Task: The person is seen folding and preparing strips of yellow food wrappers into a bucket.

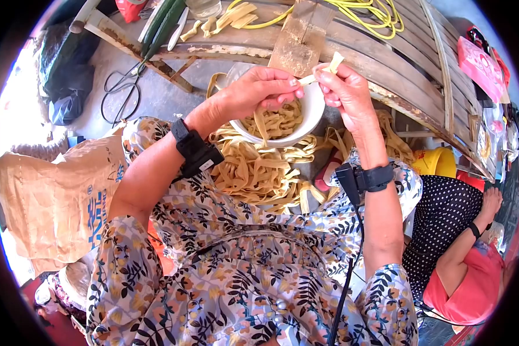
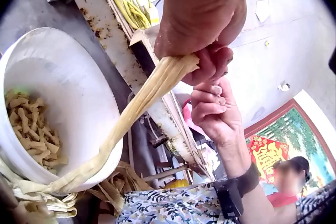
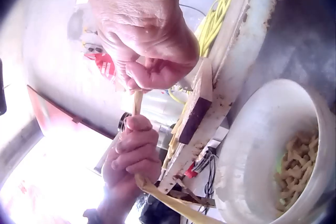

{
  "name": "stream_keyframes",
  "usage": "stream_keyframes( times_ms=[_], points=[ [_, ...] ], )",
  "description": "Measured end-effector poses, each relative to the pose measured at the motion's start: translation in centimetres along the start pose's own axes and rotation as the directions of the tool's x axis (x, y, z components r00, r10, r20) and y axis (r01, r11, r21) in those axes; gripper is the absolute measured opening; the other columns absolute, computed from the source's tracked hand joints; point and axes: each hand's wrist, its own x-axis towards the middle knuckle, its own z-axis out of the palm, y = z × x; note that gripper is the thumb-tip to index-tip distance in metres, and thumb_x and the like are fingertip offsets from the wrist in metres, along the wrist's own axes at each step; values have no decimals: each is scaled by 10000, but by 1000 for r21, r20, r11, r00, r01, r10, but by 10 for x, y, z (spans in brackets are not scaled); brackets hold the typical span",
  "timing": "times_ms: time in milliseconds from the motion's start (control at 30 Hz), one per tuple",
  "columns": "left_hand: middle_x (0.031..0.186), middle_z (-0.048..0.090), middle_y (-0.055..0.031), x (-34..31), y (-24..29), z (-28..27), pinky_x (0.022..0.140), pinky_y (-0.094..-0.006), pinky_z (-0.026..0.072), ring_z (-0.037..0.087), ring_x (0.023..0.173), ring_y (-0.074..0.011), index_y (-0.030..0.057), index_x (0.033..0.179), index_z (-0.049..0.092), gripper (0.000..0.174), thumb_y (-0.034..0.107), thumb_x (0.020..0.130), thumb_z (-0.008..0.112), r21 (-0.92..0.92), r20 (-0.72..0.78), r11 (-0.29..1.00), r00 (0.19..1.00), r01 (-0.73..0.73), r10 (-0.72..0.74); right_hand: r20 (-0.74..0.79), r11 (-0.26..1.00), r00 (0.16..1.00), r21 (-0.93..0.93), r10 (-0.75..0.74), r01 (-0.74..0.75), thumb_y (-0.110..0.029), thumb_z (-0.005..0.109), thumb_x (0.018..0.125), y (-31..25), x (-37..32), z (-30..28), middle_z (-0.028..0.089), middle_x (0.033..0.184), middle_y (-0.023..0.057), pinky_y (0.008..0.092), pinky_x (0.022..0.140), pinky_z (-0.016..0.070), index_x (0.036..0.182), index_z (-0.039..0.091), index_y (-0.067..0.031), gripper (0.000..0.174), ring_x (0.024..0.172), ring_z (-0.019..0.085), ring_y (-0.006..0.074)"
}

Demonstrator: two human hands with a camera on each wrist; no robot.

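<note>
Out in front of the body, my left hand [image 1: 262, 89] pinches a long, flat, pale-yellow strip [image 2: 142, 98]. My right hand [image 1: 349, 92] pinches the strip's short end, which sticks up past the fingertips. A short stretch of it spans the small gap between both hands. From the left hand, the strip's long tail hangs down over the rim of a white bucket [image 2: 79, 77]. Inside the bucket lie several short, knotted-looking yellow pieces [image 2: 34, 129]. A heap of loose strips [image 1: 254, 173] lies below the bucket, close to the lap.
A slatted bench [image 1: 386, 66] with a rusty frame runs behind the bucket. On it are a wooden board [image 1: 300, 40], yellow cable [image 1: 380, 17], more yellow pieces [image 1: 233, 17] and long green vegetables [image 1: 164, 26]. A paper sack [image 1: 57, 202] stands left; another person [image 1: 467, 282] sits right.
</note>
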Motion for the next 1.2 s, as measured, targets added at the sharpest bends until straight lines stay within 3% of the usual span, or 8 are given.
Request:
stream_keyframes(
  times_ms=[100,300,467,567,633,767,1000,1200],
  points=[
    [579,393,67,0,1,-5,424,-156,221,274,452,-12,7,882,574,238,210,902,452,-90,48,994,997,56,-52,-119,986,992,-166,-29,9,-192,622,794,-1,-2,7,591,688,23,154,436,372,884,627,-12,201,495,468,33],
    [587,395,70,4,-2,-14,412,-152,207,256,439,-5,4,895,551,230,205,907,441,-160,126,984,991,73,-53,-110,940,976,-309,-189,147,-294,559,840,-5,-3,6,630,686,68,168,458,411,809,638,0,306,535,544,58],
    [593,391,74,2,0,-14,403,-148,192,237,440,1,5,902,545,224,204,906,442,-137,151,988,987,79,-58,-212,862,922,-466,-325,197,-284,538,850,-9,-7,7,613,619,55,173,470,396,770,627,-4,305,495,512,61],
    [623,435,58,4,1,-18,432,-156,259,305,463,-16,8,914,545,231,212,907,436,-124,198,989,979,82,-56,-200,807,905,-551,-375,213,-277,548,845,-11,-6,4,584,586,30,182,463,383,734,628,-6,304,490,475,47],
    [678,494,37,3,1,-12,486,-165,322,398,521,-31,9,937,545,233,222,898,457,179,92,982,995,-52,36,-176,751,912,-635,-371,183,-276,552,843,-10,-4,0,539,543,2,204,457,382,677,623,1,330,487,449,40],
    [806,580,-2,16,5,1,604,-191,407,537,688,-64,17,987,545,250,236,870,515,479,-29,861,978,-169,208,-141,847,938,-486,-318,215,-212,576,831,-4,-2,14,530,576,-20,170,445,340,765,635,-12,218,500,424,20],
    [819,609,-18,24,4,2,616,-196,427,552,694,-68,25,908,596,204,214,838,564,219,-130,970,982,-106,137,-162,969,962,-150,-218,194,-128,599,811,1,1,23,536,596,-12,147,407,286,829,623,-12,120,472,427,19],
    [811,614,-20,25,1,3,659,-201,432,550,688,-68,18,909,610,198,195,845,550,52,-20,987,988,-154,155,-136,992,986,64,-97,106,-154,596,817,-7,-2,22,463,547,-35,151,373,218,840,608,-8,149,413,326,6]
  ],
)
